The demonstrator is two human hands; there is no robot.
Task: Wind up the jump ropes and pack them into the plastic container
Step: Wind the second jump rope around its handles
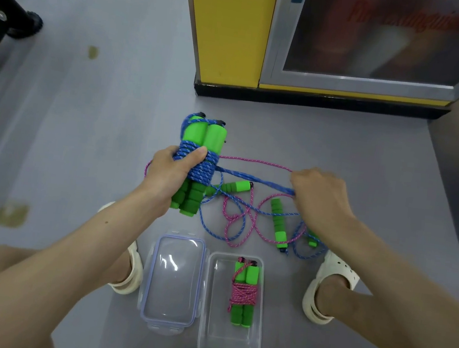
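While we draw the blue rope (207, 168) taut above the floor (82, 141), the left grip (168, 179) clasps its coils and two green handles, and the right grip (318, 196) pinches the tail. Slack could let the coils slip, and the tail may snag the loose cords (235, 221) beneath. We count one pink bundle (243, 291) in one container (219, 340), one lid (171, 282) and three loose handles (237, 186).

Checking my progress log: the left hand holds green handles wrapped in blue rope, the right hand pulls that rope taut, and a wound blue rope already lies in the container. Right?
Not quite: in the head view the wound rope in the container is pink, not blue. The left hand does hold the blue-wrapped handles and the right hand pulls the blue rope taut.
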